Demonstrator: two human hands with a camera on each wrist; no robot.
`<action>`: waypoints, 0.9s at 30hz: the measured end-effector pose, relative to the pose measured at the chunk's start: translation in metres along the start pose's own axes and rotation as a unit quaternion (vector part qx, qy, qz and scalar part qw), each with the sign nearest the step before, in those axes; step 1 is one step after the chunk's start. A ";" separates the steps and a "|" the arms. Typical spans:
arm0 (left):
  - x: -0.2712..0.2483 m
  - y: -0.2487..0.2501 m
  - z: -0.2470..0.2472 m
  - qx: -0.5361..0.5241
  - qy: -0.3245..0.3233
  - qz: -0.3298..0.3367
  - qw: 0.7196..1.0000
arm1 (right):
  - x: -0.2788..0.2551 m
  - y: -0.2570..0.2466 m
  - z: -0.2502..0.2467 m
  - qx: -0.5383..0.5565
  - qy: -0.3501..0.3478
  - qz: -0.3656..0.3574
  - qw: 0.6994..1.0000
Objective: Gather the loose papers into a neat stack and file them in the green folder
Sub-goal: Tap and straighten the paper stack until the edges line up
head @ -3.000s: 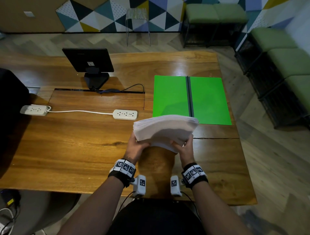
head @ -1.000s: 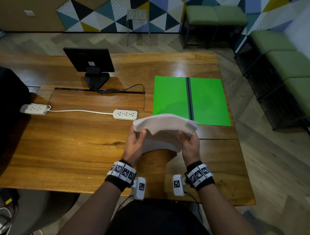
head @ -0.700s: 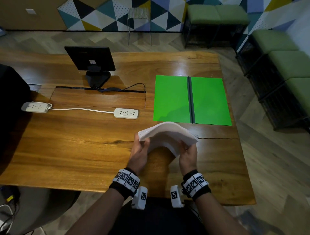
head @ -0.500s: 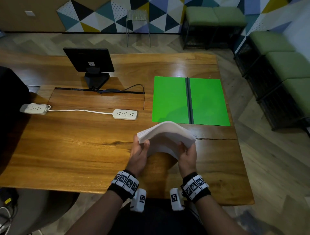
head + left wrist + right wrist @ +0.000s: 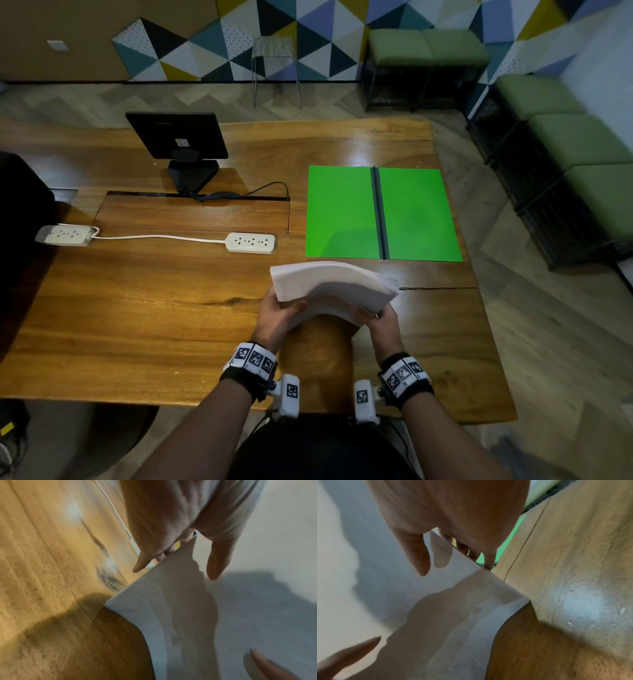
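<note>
Papers sit bowed between my left hand and right hand, each gripping a side edge, above the table just short of the open green folder. Squaring seems underway; next I'd level the edges, then carry them forward onto the folder.

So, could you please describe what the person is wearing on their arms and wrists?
Both forearms are bare, without sleeves. Each wrist carries a black strap with white square-patterned marker tiles. A small white camera block with its own marker hangs inside each wrist, trailing thin dark cables.
</note>
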State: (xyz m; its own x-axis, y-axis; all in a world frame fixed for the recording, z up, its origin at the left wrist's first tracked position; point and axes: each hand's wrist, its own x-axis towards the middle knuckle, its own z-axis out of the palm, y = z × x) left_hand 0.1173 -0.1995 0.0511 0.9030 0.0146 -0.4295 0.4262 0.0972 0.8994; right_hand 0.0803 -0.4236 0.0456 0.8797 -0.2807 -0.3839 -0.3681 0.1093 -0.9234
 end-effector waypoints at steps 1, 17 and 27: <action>0.002 -0.002 0.000 0.000 0.000 -0.006 1.000 | 0.002 0.003 -0.001 0.002 0.005 0.003 1.000; 0.005 -0.008 0.004 0.014 -0.008 -0.026 1.000 | 0.014 0.020 0.004 -0.062 -0.010 0.073 0.995; -0.019 0.050 -0.005 0.006 -0.063 0.129 0.990 | -0.009 -0.046 -0.012 -0.051 -0.030 -0.130 0.990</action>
State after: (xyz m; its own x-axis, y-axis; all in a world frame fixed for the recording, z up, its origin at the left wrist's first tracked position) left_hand 0.1211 -0.1896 0.1041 0.9810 -0.0872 -0.1733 0.1813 0.0952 0.9788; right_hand 0.0855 -0.4372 0.0917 0.9640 -0.2282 -0.1369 -0.1536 -0.0573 -0.9865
